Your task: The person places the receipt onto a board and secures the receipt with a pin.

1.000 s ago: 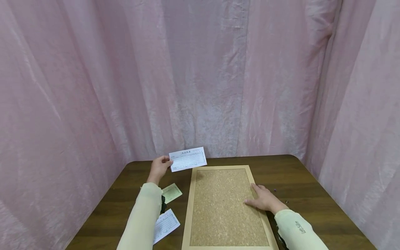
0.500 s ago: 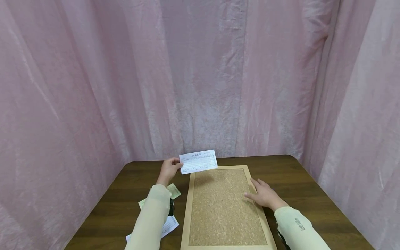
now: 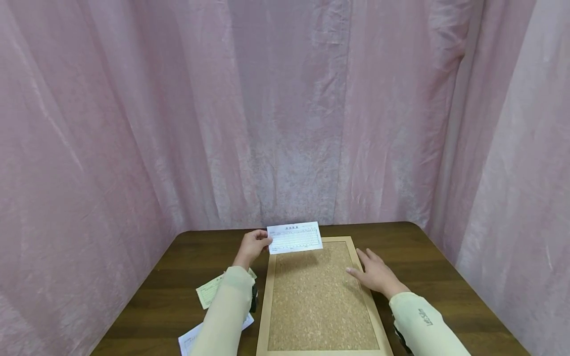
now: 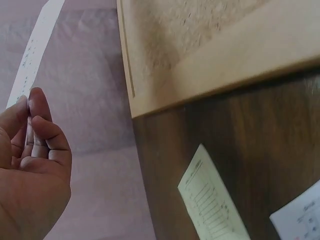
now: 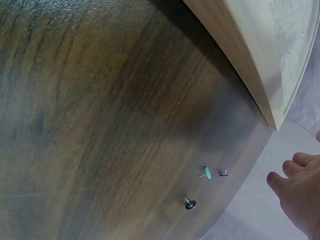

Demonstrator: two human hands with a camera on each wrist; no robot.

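Note:
In the head view my left hand pinches the left edge of a white printed form between thumb and fingers. The form is held up, face toward me, over the far left corner of a wood-framed corkboard. In the left wrist view the same form is seen nearly edge-on, rising from the fingertips. My right hand is at the board's right frame, fingers spread and relaxed, holding nothing. The right wrist view catches only part of that hand, near the board's corner.
A pale green printed slip and another white form lie left of the board, partly under my left sleeve in the head view. Right of it are a green thumbtack, a purple one and a black one. Pink curtains surround the table.
My left hand has carried the white form to the right and slightly down, from left of the board to over its far left corner. My right hand has shifted slightly along the frame, away from me.

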